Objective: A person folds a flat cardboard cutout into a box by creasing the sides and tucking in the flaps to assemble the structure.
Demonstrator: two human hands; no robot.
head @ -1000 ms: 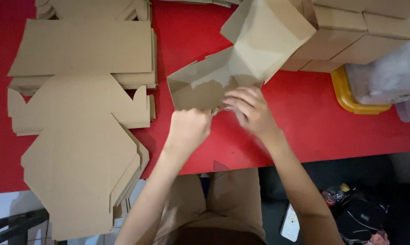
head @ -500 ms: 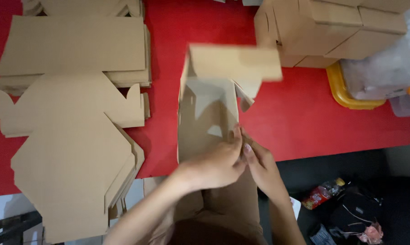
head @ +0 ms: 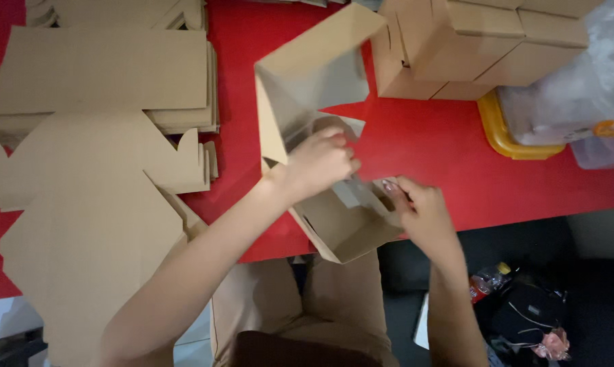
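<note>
Where it stood upright half a second before, your left hand (head: pixel 320 163) and right hand (head: pixel 419 211) now gripped the tilted, half-folded cardboard box (head: pixel 320 136) over the red tabletop (head: pixel 429 149).

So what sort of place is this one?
Probably a small packing workstation: stacks of flat die-cut brown cardboard blanks on a red table, and finished folded brown cardboard boxes piled behind.

both forearms are bare from the elbow down, with no sleeve, watch or bracelet in view. the left hand (head: pixel 320 163) and the right hand (head: pixel 422 214) wear no gloves and no rings that can be made out. the right hand's fingernails look glossy and pale. the lap below is covered by tan trousers (head: pixel 307 306), lightly creased.
</note>
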